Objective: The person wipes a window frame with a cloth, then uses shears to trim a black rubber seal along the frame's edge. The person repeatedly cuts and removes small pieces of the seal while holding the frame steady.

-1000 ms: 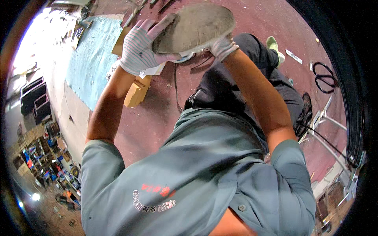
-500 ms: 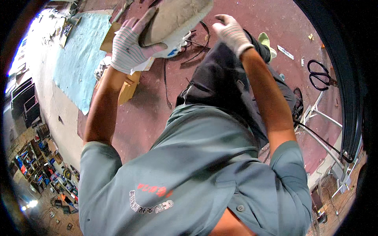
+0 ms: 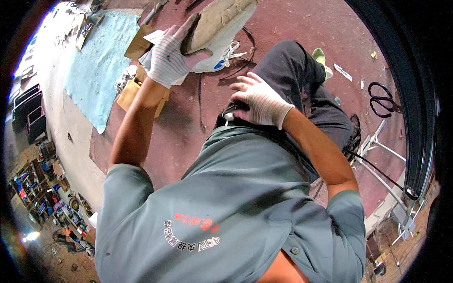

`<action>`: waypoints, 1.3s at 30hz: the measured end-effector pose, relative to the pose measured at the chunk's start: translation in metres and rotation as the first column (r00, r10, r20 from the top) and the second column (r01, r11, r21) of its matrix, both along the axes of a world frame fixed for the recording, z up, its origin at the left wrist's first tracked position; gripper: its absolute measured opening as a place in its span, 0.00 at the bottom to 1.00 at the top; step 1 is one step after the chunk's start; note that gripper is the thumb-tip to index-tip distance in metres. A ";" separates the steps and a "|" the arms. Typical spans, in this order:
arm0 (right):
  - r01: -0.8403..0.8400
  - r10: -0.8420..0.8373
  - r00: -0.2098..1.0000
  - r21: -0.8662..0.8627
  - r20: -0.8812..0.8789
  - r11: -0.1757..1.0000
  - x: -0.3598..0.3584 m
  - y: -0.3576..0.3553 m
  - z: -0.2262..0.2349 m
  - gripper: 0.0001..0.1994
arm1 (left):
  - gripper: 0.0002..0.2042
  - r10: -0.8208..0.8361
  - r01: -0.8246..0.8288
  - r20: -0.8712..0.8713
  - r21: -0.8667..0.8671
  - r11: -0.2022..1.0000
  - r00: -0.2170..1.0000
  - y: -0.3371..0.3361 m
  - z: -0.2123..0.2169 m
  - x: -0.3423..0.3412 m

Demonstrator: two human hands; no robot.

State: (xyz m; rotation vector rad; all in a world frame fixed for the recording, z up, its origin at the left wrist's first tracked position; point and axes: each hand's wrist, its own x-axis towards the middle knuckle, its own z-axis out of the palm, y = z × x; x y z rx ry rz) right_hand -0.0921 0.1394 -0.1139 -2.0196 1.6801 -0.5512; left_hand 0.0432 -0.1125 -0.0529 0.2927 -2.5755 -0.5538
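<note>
At the top of the view, my left hand (image 3: 172, 59), in a striped knit glove, grips a shoe (image 3: 219, 23). Its worn beige sole faces up, and a white upper with blue patches and white laces shows below. My right hand (image 3: 262, 101), gloved the same way, rests on my dark trousers (image 3: 283, 66) near the waist and pocket. Its fingers are spread, the thumb beside a small white thing (image 3: 229, 116) that I cannot make out.
Left of the shoe lie a cardboard box (image 3: 132, 96) and a pale blue sheet (image 3: 94, 66). A black strap (image 3: 200, 104) trails on the red floor (image 3: 155, 141). Black-handled scissors (image 3: 381, 100) and a white metal frame (image 3: 384, 148) are at the right, beyond my socked foot (image 3: 319, 56).
My right hand has come down and left from beside the raised knee to my waist. My left hand still holds the shoe, shifted slightly right in view.
</note>
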 end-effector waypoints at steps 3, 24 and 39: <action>0.050 -0.062 0.985 -0.074 -0.164 0.996 -0.017 0.006 0.000 0.16 | 0.48 0.033 -0.033 0.030 -0.006 0.999 0.999 0.005 -0.003 0.007; -0.075 0.031 0.892 0.082 0.451 0.994 0.000 -0.034 0.034 0.18 | 0.30 0.084 0.114 -0.315 0.560 0.821 0.945 -0.010 -0.034 0.040; 0.744 -0.582 0.041 0.363 0.812 0.560 -0.066 0.113 0.051 0.18 | 0.35 0.017 0.077 -0.164 0.550 0.832 0.986 -0.001 -0.056 0.019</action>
